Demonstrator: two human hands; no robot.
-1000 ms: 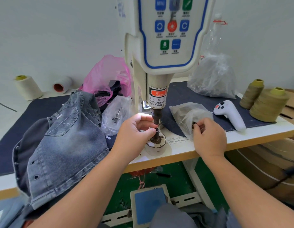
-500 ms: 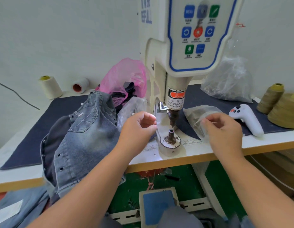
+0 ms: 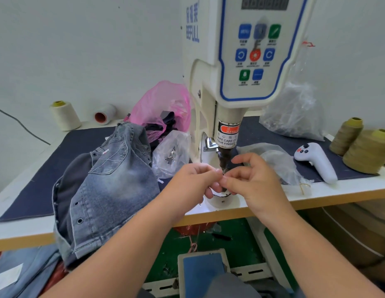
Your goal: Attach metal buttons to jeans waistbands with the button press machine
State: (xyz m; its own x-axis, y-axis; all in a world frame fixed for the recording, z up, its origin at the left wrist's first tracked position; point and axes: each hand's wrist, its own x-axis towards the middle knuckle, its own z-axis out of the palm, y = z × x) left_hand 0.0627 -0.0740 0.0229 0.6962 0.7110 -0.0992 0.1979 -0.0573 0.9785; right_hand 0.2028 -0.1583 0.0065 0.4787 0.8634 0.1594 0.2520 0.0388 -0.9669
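We cannot see the button itself; our left hand (image 3: 193,179) and right hand (image 3: 249,179) pinch together beneath the press head (image 3: 227,134). Seat it squarely first; jeans (image 3: 109,181) wait left of our hands.

Your cream button press machine (image 3: 247,67) stands upright on the table, its dark punch (image 3: 223,157) pointing down; the faded grey jeans (image 3: 109,183) lie bunched to its left, draping over the table's front edge.
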